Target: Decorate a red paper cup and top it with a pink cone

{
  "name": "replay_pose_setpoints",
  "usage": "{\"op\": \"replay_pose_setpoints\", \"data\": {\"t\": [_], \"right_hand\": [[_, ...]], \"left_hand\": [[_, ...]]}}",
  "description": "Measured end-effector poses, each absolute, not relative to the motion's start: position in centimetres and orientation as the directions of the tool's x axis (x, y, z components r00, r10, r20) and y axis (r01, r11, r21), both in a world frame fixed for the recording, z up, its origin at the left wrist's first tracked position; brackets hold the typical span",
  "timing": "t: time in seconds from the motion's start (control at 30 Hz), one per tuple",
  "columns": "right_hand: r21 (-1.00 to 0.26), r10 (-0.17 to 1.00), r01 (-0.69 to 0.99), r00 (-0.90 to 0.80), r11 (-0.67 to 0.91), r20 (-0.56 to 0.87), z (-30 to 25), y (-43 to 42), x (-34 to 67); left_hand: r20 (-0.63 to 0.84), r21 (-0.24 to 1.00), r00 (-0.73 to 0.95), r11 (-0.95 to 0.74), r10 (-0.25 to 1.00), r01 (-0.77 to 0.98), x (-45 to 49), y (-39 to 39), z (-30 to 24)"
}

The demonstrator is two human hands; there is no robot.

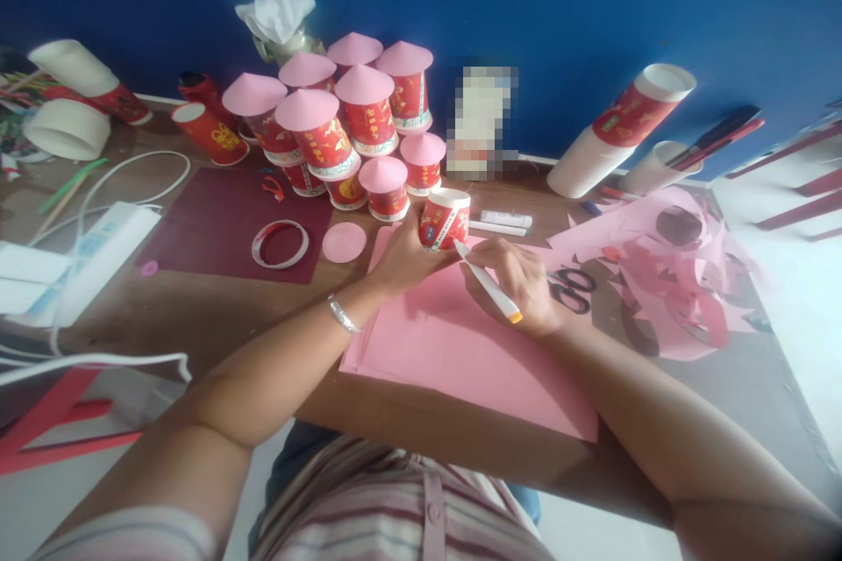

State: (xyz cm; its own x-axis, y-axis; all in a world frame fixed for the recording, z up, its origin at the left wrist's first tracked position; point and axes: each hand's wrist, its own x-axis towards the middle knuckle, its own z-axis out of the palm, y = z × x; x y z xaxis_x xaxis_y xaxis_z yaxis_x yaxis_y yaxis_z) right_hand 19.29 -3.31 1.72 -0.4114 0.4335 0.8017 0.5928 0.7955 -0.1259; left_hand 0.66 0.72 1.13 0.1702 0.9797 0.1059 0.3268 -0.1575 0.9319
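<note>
My left hand (403, 256) is closed around a small red paper cup (445, 219) standing upside down on a stack of pink paper sheets (460, 351). My right hand (519, 280) grips a white pen with an orange end (488, 283), its tip touching the foot of the cup. A silver bracelet (343, 314) is on my left wrist.
Behind stand several red cups with pink cone lids (342, 123). A pink paper disc (344, 242), a cut cup rim (280, 244) and a dark red mat (224, 228) lie to the left. Scissors (574, 289), pink scraps (671, 272), a glue stick (505, 218) and cup stacks (622, 130) are right.
</note>
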Motion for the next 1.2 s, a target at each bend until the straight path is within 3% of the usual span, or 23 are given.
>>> {"op": "replay_pose_setpoints", "data": {"t": [0.33,0.63,0.9,1.2], "right_hand": [[-0.155,0.427,0.551,-0.408,0.82,0.807,1.6,-3.3,19.6],[-0.111,0.417,0.592,-0.409,0.798,0.812,1.9,-3.2,19.8],[-0.208,0.552,0.674,-0.346,0.708,0.759,1.2,-2.8,20.3],[-0.325,0.669,0.72,-0.253,0.613,0.699,0.6,-2.8,19.6]], "left_hand": [[0.065,0.935,0.151,-0.113,0.986,0.336,0.5,0.7,1.2],[0.032,0.993,0.19,-0.052,0.981,0.102,0.2,1.2,1.2],[0.027,0.999,0.182,-0.034,0.983,0.037,0.4,1.1,1.3],[0.032,0.961,0.382,0.076,0.924,-0.266,0.2,0.9,2.1]]}}
